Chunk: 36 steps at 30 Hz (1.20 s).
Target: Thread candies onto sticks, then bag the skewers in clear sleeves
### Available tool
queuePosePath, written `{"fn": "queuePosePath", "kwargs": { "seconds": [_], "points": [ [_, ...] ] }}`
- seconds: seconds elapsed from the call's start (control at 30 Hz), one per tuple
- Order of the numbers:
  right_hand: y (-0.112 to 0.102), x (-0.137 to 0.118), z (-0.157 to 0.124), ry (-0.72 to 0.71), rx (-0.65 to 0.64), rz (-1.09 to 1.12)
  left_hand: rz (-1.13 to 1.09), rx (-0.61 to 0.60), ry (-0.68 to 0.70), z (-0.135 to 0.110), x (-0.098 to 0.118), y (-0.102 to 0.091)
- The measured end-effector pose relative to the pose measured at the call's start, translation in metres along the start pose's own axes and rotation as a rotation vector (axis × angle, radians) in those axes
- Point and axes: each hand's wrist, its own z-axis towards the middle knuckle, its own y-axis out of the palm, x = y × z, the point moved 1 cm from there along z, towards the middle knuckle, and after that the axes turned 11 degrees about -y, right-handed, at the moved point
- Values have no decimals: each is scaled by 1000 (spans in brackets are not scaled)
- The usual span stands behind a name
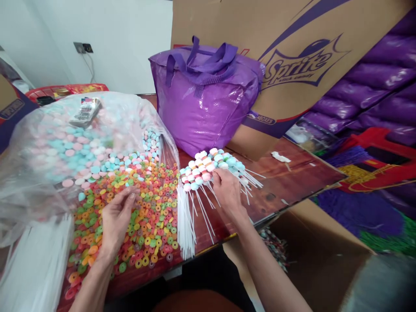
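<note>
My left hand (118, 212) hovers over a spread of colourful ring-shaped gummies (152, 221), thumb and fingers drawn together; whatever is between the fingertips is too small to make out. At the right end of a pile of candy sticks (198, 169), my right hand (227, 188) has its fingers closed on a candy stick, mostly hidden by the hand. The piled sticks carry pink, white and blue candies on thin white shafts. Just left of them lies a bundle of bare white sticks (185, 225). Behind the gummies, pastel round candies (74, 151) spill from a clear plastic bag (130, 108).
A purple bag (201, 104) stands behind the pile, against a large cardboard box (292, 39). More white sticks (35, 264) lie at the front left. An open carton (312, 251) sits below the table's right edge (292, 206). A red basket (65, 90) is at the back left.
</note>
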Motion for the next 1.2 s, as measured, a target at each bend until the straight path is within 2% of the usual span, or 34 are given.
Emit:
{"fn": "queuePosePath", "kwargs": {
  "seconds": [0.07, 0.13, 0.17, 0.2, 0.27, 0.33, 0.4, 0.5, 0.6, 0.67, 0.73, 0.8, 0.83, 0.9, 0.97, 1.07, 1.2],
  "points": [
    [-2, -5, -7, -22, 85, -61, 4, 3, -27, 0, -2, 0],
    [-5, -21, -20, -57, 179, -87, 9, 14, -34, 0, -3, 1],
    [-4, -31, -28, -88, 174, -74, 11, 19, -29, 1, -3, 2],
    [-2, -41, -36, -127, 117, -45, 11, 24, -21, 1, -3, 3],
    [7, -62, -51, -177, -102, -10, 8, 26, -13, 3, -3, 5],
    [19, -78, -62, -127, -341, -65, 13, 21, -6, 3, -4, 7],
    [29, -89, -67, -31, -514, -144, 29, 9, 7, 4, -5, 6],
    [36, -96, -63, 54, -647, -180, 89, 4, 38, 7, -4, 0],
    [37, -95, -59, 93, -694, -152, 258, 48, 115, 22, 10, -6],
    [38, -91, -61, 116, -649, -119, 438, 93, 201, 41, 24, -8],
    [40, -89, -66, 108, -522, -60, 649, 152, 285, 67, 40, -7],
    [41, -89, -73, 49, -350, 37, 885, 195, 272, 96, 50, -4],
    [41, -90, -75, 5, -273, 96, 993, 176, 247, 109, 53, -2],
    [41, -95, -80, -81, -165, 211, 1052, 135, 234, 131, 55, 3],
    [40, -102, -82, -135, -116, 298, 1070, 85, 226, 147, 53, 6],
    [39, -110, -82, -156, -103, 370, 1080, 31, 205, 161, 49, 6],
    [40, -115, -82, -155, -103, 423, 1037, 13, 184, 167, 51, 1]
  ]
}}
